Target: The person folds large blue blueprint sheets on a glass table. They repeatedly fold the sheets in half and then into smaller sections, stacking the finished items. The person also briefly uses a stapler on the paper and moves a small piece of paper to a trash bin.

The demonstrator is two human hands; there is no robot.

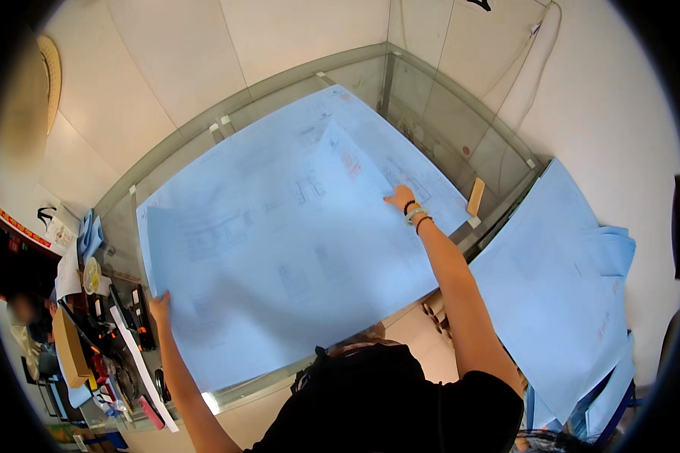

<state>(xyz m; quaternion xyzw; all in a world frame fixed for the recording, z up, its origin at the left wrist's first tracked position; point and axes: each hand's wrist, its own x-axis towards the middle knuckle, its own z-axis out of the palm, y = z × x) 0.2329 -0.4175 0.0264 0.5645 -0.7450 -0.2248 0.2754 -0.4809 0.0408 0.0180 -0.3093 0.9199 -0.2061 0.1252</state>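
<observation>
Large pale-blue drawing sheets with faint line plans lie on a glass-topped table. The top sheet point(272, 249) is turned slightly against the sheet point(378, 121) under it, whose printed margin shows along the far right side. My left hand point(159, 308) is closed on the top sheet's left edge. At the right edge of that sheet, my right hand point(403, 198) pinches it, with beaded bracelets on the wrist. A grey shadow falls across the near half of the paper.
The glass table point(423, 83) has a metal frame against a tiled wall. A small wooden strip point(476, 196) lies at its right. More blue sheets point(559, 279) hang beyond. Left are a cardboard box point(69, 347), a white strip point(140, 362), a tape roll point(91, 275) and cluttered tools.
</observation>
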